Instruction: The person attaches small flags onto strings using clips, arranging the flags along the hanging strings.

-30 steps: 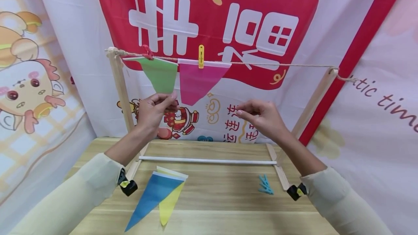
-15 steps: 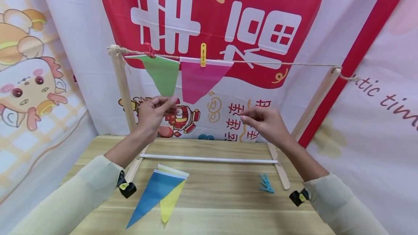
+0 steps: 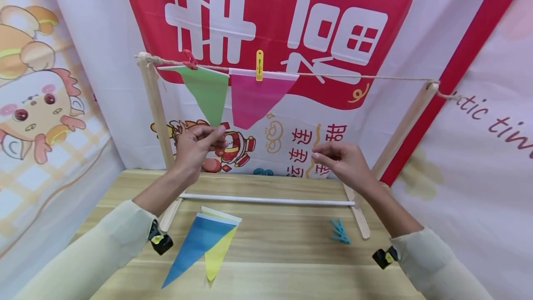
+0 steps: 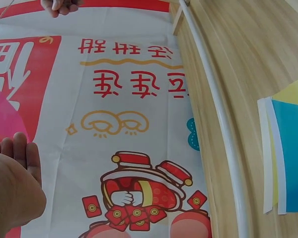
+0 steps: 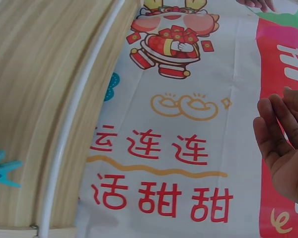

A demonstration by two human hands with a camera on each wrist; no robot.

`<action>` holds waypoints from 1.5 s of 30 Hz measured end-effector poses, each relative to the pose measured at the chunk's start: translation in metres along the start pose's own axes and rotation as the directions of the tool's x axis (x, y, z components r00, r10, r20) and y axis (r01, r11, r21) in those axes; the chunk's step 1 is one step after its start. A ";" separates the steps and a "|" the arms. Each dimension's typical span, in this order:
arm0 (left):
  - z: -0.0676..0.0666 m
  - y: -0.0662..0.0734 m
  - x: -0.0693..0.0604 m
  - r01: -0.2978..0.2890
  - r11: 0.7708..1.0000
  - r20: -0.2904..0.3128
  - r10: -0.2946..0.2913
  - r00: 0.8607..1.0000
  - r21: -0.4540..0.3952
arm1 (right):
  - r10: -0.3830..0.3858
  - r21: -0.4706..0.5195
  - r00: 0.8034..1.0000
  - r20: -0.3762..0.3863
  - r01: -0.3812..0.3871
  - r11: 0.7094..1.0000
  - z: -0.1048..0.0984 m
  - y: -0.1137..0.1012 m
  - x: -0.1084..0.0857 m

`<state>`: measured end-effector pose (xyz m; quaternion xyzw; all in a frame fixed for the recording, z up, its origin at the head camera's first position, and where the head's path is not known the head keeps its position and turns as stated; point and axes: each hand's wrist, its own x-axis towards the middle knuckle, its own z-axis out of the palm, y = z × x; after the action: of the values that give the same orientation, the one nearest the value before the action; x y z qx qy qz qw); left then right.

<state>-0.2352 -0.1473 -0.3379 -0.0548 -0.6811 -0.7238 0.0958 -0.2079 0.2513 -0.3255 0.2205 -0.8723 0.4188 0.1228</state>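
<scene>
A green pennant [image 3: 208,91] hangs from a twine line under a red clothespin [image 3: 189,59]. Beside it a pink pennant [image 3: 258,96] hangs under a yellow clothespin [image 3: 259,65]. My left hand [image 3: 197,145] hovers in front of the green pennant's lower tip, hiding its very end, fingers loosely bent and nothing seen in them. To the right of the pink pennant, my right hand [image 3: 343,161] hangs in the air with relaxed fingers and holds nothing; its palm side shows in the right wrist view.
On the wooden table [image 3: 291,249] a blue pennant [image 3: 197,242] overlaps a yellow pennant [image 3: 218,256]. Blue clothespins [image 3: 340,231] lie at the right. A wooden frame with a left post [image 3: 155,105], a right post [image 3: 405,128] and a white crossbar [image 3: 266,199] carries the twine [image 3: 366,77].
Both hands have lowered slightly beneath the line, uncovering more of the green pennant. The right hand has shifted a little to the right. The hung pennants stay clipped.
</scene>
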 end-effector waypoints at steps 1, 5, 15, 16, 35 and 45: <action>0.000 -0.001 0.000 0.003 1.000 0.000 -0.003 1.000 0.001 | 0.008 0.000 1.000 0.004 -0.008 1.000 0.000 0.002 -0.001; 0.000 -0.007 -0.001 0.026 0.999 0.001 -0.026 1.000 0.023 | 0.055 0.015 0.998 0.025 -0.055 0.998 0.002 0.009 -0.007; -0.001 -0.021 -0.005 0.098 0.995 0.012 -0.098 0.995 0.024 | 0.103 0.018 0.995 0.016 -0.103 0.995 0.009 0.029 -0.018; -0.002 -0.023 -0.006 0.109 0.994 0.014 -0.110 0.994 0.030 | 0.112 0.024 0.993 0.021 -0.113 0.993 0.010 0.031 -0.019; -0.018 -0.054 -0.021 0.194 0.977 0.026 -0.197 0.980 0.089 | 0.179 0.025 0.984 0.014 -0.180 0.983 0.020 0.056 -0.042; -0.026 -0.067 -0.023 0.188 0.979 0.046 -0.192 0.980 0.085 | 0.224 0.022 0.974 0.022 -0.224 0.974 0.022 0.066 -0.051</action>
<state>-0.2252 -0.1679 -0.4095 -0.0051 -0.7139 -0.7002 0.0101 -0.1963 0.2844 -0.4038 0.1264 -0.8875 0.4386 0.0636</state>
